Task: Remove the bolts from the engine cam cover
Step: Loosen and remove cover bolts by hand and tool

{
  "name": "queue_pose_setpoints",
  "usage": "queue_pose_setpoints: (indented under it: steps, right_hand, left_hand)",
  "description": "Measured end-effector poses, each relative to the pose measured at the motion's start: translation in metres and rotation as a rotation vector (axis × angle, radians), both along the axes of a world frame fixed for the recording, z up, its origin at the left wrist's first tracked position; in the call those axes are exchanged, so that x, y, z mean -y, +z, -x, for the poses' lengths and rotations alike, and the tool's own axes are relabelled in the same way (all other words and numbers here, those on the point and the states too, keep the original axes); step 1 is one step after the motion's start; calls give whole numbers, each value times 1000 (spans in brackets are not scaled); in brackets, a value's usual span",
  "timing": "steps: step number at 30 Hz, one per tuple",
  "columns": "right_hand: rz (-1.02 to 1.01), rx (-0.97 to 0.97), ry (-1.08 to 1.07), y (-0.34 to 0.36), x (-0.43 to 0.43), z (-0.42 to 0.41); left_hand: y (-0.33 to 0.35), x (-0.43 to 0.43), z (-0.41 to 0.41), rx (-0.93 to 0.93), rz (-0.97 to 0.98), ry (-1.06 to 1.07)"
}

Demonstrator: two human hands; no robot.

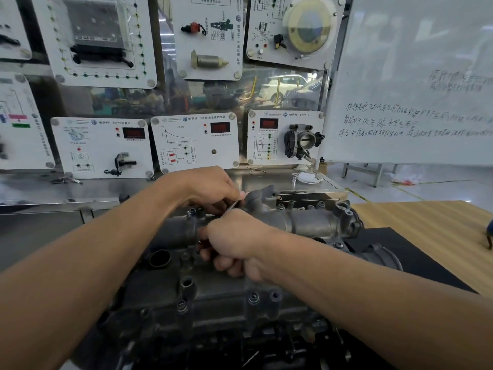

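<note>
Open wooden tabletop (426, 217) right of engine (226, 297), sensor boards (194, 142) close behind — raised bosses (186, 285) crowding its top

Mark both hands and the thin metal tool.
left hand (210, 186): head view, back of the hand.
right hand (236, 236): head view, back of the hand.
thin metal tool (232, 206): head view, bare shaft between the hands.

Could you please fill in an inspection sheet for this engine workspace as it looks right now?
Surface: wooden table, black mat under the engine.
Job's things: cam cover with bolts seated along its near edge; tool with thin metal shaft.
Clutter: dark object at the table's right edge, unidentifiable.
Grippers: right hand grips the tool's handle; left hand curls round the shaft's far end.
Cables: white cable on the metal bench behind.
Surroundings: sensor training boards, handwritten whiteboard.
</note>
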State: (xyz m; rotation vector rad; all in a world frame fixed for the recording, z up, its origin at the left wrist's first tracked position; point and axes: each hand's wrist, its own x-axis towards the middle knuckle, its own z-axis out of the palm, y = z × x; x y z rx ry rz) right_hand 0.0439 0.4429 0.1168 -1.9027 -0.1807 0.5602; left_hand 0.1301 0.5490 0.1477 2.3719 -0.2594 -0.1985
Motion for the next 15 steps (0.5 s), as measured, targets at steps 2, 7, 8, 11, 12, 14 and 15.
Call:
queue_pose_setpoints:
  steps: [2,7,8,11,12,14,15]
  right_hand:
    - [-30,-48,1,5,-6,-4]
    - [-152,-186,-63,7,-25,-12]
    - [-180,-202,-81,5,-28,-12]
    - [-243,-218,-96,3,-30,-14]
    - [-258,-221,-93,4,-28,-15]
    - [-269,-227,-81,7,-20,-16]
    - [-257,-221,-70,8,-15,-16]
  left_hand:
    - [1,0,0,10,-17,-5]
    - [3,-2,-2,99,-168,-27]
    - [2,-3,-2,101,-168,-27]
    - [0,-5,-3,137,-183,-34]
    - [-1,-5,-3,150,-193,-39]
    - [-1,-4,-4,162,-193,-48]
    - [-1,-3,-5,162,-187,-45]
